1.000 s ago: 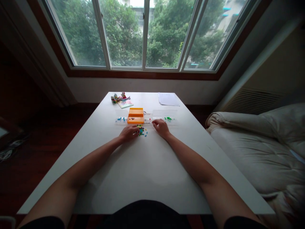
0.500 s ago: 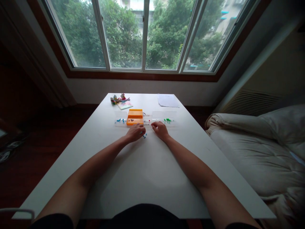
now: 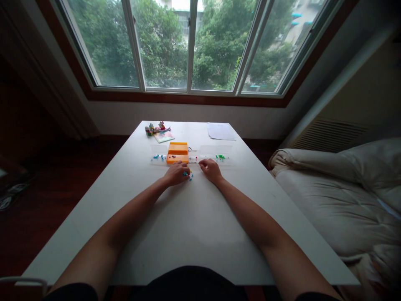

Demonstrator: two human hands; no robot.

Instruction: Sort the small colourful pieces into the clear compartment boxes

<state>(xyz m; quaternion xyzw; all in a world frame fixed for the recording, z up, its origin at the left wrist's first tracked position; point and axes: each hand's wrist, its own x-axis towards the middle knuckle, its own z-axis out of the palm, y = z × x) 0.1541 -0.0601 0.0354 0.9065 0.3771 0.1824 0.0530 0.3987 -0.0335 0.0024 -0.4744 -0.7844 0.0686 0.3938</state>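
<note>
My left hand (image 3: 176, 173) rests low over the white table, its fingers curled down at a small pile of blue pieces (image 3: 191, 176). Some blue bits show right at its fingertips; whether one is gripped is hidden. Across from it, my right hand (image 3: 211, 169) has thumb and fingers drawn together in a pinch, and anything between them is too small to make out. Just beyond the left hand stands an orange case (image 3: 178, 159) with small dark bits on it. A clear tray (image 3: 216, 149) holding green pieces (image 3: 220, 157) lies past the right hand.
Left of the orange case, another clear tray (image 3: 158, 148) contains blue pieces (image 3: 158, 157). Small figurines (image 3: 153, 129) and a pale printed card (image 3: 164, 137) sit at the far left. Paper sheets (image 3: 221, 131) lie at the far right of the table (image 3: 194, 225).
My left hand has shifted slightly left and pulled back from the pile, so more blue pieces show at its fingertips. My right hand stays put in the same pinch.
</note>
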